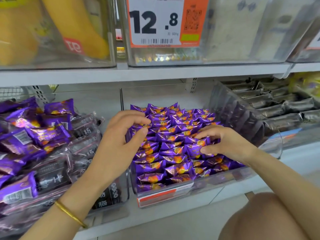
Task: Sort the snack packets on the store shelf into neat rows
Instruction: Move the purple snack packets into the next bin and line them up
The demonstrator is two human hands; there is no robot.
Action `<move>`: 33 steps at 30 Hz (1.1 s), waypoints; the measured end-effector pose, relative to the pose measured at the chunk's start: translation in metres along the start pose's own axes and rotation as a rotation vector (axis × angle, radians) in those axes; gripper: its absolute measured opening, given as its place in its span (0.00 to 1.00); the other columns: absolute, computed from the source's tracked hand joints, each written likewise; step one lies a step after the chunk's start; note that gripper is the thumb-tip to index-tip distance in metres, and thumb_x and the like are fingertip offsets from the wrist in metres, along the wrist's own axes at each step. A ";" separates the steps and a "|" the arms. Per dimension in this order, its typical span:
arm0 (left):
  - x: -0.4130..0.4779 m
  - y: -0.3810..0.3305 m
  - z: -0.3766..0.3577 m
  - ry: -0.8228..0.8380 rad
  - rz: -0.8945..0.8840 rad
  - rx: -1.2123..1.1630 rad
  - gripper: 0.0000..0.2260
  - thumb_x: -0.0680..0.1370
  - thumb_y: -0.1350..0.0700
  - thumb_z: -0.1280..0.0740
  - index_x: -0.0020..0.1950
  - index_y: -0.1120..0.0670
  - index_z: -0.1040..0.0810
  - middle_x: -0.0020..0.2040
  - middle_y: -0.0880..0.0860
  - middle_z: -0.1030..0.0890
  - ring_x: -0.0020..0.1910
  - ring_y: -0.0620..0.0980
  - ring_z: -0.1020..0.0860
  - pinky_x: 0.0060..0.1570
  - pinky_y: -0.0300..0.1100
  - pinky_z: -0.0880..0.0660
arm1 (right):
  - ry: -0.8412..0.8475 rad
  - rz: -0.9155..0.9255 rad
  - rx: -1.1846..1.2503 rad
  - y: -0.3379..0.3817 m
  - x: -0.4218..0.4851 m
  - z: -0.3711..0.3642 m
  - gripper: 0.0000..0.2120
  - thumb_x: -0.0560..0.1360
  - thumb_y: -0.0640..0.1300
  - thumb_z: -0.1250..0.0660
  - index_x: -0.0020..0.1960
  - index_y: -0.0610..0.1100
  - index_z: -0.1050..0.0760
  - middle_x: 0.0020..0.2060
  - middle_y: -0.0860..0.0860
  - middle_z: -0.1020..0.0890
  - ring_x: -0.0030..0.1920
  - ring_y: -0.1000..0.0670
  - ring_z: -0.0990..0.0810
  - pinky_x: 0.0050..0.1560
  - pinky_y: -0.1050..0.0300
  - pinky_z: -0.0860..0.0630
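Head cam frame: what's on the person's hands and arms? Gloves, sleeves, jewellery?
Both are bare: the left hand and right hand have no gloves or visible rings, and no sleeves reach into view. The only item worn is a thin gold-coloured metal bangle on the left wrist. The right wrist carries nothing.

Lower shelf (155, 220): white board, carrying three clear bins side by side.
Middle bin (216, 181): stands on the lower shelf, filled with purple packets (173, 149) lined up in rows from front to back.
Left bin (123, 187): just beside the middle bin, heaped with loose packets (48, 135), purple and dark ones mixed.
Right bin (233, 110): set at a slant, holding dark grey packets (285, 108) in stacked rows.
Upper shelf (155, 73): white board above, carrying more clear bins.
Upper middle bin (164, 62): has a price tag (155, 23) reading 12.8 on its front.
Upper left bin (69, 62): holds yellow bags (83, 28).
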State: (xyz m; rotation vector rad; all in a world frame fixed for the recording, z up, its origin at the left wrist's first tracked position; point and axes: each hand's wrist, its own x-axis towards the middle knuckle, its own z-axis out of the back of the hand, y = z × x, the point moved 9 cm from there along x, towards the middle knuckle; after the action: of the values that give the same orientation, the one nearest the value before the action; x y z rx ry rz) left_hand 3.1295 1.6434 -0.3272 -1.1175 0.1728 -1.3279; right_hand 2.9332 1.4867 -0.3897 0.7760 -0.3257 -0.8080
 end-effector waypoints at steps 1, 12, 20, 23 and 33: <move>0.000 0.000 0.000 0.003 0.002 0.001 0.09 0.76 0.59 0.34 0.51 0.45 0.22 0.56 0.39 0.25 0.60 0.33 0.31 0.57 0.20 0.42 | -0.019 0.025 -0.085 0.002 -0.001 0.003 0.18 0.65 0.38 0.23 0.50 0.54 0.21 0.51 0.54 0.24 0.48 0.55 0.25 0.50 0.72 0.32; -0.001 0.000 0.001 0.006 0.007 0.000 0.09 0.76 0.59 0.34 0.51 0.45 0.22 0.57 0.39 0.26 0.60 0.32 0.31 0.57 0.20 0.42 | -0.001 0.083 -0.294 0.005 -0.010 -0.017 0.21 0.68 0.42 0.26 0.54 0.57 0.30 0.56 0.50 0.27 0.56 0.53 0.29 0.48 0.70 0.33; -0.001 0.000 0.000 0.004 0.004 0.004 0.08 0.76 0.60 0.35 0.52 0.48 0.21 0.57 0.41 0.25 0.59 0.31 0.32 0.56 0.19 0.43 | -0.092 0.101 -0.399 0.017 -0.007 -0.012 0.19 0.67 0.46 0.24 0.57 0.52 0.22 0.52 0.49 0.28 0.53 0.51 0.29 0.57 0.59 0.32; 0.000 -0.002 0.003 -0.003 -0.002 -0.031 0.08 0.76 0.59 0.34 0.52 0.48 0.21 0.56 0.43 0.24 0.58 0.32 0.30 0.57 0.21 0.41 | -0.113 0.103 -0.362 0.019 -0.011 -0.009 0.20 0.65 0.46 0.23 0.57 0.52 0.21 0.50 0.50 0.29 0.51 0.52 0.30 0.54 0.63 0.33; -0.008 -0.001 0.047 -0.063 0.052 -0.122 0.08 0.72 0.48 0.36 0.50 0.42 0.23 0.53 0.47 0.20 0.56 0.42 0.24 0.63 0.44 0.31 | -0.369 0.199 -0.293 0.053 -0.029 0.018 0.16 0.66 0.41 0.24 0.50 0.55 0.20 0.45 0.53 0.26 0.48 0.56 0.26 0.54 0.71 0.32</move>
State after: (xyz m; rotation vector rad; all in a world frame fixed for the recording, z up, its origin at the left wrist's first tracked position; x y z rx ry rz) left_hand 3.1581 1.6757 -0.3063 -1.2486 0.2378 -1.2469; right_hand 2.9326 1.5227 -0.3380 0.3116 -0.5894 -0.7865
